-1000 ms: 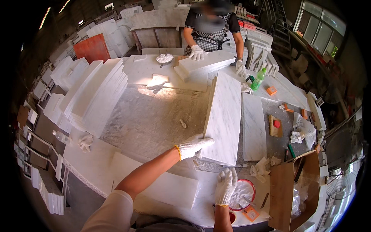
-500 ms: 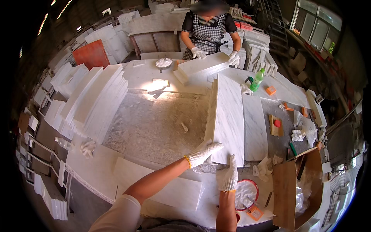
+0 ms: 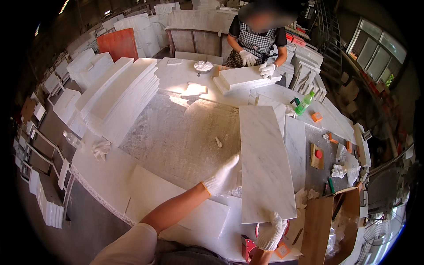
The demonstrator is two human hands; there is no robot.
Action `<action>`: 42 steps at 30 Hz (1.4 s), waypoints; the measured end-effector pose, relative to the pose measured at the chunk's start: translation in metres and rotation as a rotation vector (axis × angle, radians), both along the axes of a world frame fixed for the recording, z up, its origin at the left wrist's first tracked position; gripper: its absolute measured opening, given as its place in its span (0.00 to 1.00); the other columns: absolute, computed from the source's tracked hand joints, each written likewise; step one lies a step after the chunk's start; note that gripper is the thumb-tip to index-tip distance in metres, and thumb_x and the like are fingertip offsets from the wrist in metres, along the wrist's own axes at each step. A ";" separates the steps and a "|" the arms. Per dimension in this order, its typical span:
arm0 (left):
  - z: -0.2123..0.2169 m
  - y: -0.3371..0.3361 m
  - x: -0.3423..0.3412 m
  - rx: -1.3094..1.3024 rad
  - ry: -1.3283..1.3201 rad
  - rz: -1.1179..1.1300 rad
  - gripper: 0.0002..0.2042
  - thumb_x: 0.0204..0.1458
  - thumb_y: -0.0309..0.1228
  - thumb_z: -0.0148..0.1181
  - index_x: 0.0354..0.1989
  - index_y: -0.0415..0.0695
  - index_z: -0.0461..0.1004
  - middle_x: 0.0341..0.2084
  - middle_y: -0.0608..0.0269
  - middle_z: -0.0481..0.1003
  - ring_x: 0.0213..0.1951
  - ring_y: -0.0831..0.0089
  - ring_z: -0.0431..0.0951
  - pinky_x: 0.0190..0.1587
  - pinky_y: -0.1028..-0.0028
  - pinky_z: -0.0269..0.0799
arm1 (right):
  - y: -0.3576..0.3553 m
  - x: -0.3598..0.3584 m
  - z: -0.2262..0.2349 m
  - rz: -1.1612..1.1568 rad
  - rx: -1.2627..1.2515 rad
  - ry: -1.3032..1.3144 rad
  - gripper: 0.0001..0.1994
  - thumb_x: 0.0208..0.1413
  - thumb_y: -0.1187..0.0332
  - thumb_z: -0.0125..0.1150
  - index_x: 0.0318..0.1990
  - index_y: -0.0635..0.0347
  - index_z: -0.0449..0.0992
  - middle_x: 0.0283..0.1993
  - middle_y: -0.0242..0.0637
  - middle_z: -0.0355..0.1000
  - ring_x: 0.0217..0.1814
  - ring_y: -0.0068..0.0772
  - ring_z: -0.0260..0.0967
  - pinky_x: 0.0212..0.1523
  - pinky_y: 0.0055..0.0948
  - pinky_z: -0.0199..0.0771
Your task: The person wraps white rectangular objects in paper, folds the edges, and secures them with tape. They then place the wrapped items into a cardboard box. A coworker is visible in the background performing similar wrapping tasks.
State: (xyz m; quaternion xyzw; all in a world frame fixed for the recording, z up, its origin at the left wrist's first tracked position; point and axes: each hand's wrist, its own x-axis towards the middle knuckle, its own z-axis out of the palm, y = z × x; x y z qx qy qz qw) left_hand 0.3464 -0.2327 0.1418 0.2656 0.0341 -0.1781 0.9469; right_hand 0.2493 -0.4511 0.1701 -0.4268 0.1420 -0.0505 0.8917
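A white, grey-veined marble slab (image 3: pixel 266 168) lies at a slight slant before me, its near end jutting over a red-rimmed bowl (image 3: pixel 287 228). My right hand (image 3: pixel 271 232), in a white knit glove, grips the near edge, thumb on top; its fingers underneath are hidden. My left hand (image 3: pixel 222 177), gloved alike, is at the slab's left edge with fingers stretched out; whether it touches is hard to tell. Part of another slab (image 3: pixel 274 106) shows beyond the far end. Across the table, a person's gloved hands (image 3: pixel 267 70) rest on and near stacked marble pieces (image 3: pixel 247 79).
Stacked slabs (image 3: pixel 121 95) stand on the left. On the right are a cardboard box (image 3: pixel 318 223), a green bottle (image 3: pixel 304 104) and orange blocks (image 3: pixel 316 117). A bowl of white paste (image 3: pixel 203 66) sits at the far side. Near me lies a red tool (image 3: pixel 248 248).
The marble slab has come toward me, now partly covering the red-rimmed bowl. My right hand has moved nearer with it, and another slab shows behind. The view has shifted slightly.
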 end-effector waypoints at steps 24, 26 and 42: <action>-0.071 0.161 -0.336 0.313 0.386 0.603 0.14 0.57 0.28 0.58 0.51 0.42 0.70 0.48 0.63 0.75 0.53 0.69 0.75 0.60 0.62 0.71 | 0.034 -0.069 -0.134 0.864 -1.522 0.033 0.29 0.54 0.43 0.62 0.28 0.68 0.72 0.26 0.56 0.72 0.30 0.54 0.71 0.33 0.47 0.69; -0.136 0.194 -0.350 0.220 0.314 0.577 0.12 0.58 0.29 0.57 0.49 0.43 0.70 0.50 0.62 0.73 0.53 0.68 0.74 0.59 0.61 0.70 | 0.036 -0.061 -0.137 0.846 -1.570 0.012 0.29 0.53 0.42 0.60 0.27 0.66 0.72 0.29 0.56 0.74 0.34 0.62 0.71 0.35 0.51 0.68; -0.037 0.243 -0.297 1.474 0.726 -0.036 0.18 0.59 0.43 0.55 0.41 0.39 0.78 0.35 0.60 0.80 0.35 0.70 0.80 0.36 0.72 0.72 | 0.042 -0.038 -0.119 0.586 -1.987 -0.199 0.19 0.55 0.49 0.59 0.24 0.53 0.79 0.23 0.46 0.75 0.25 0.53 0.74 0.29 0.48 0.73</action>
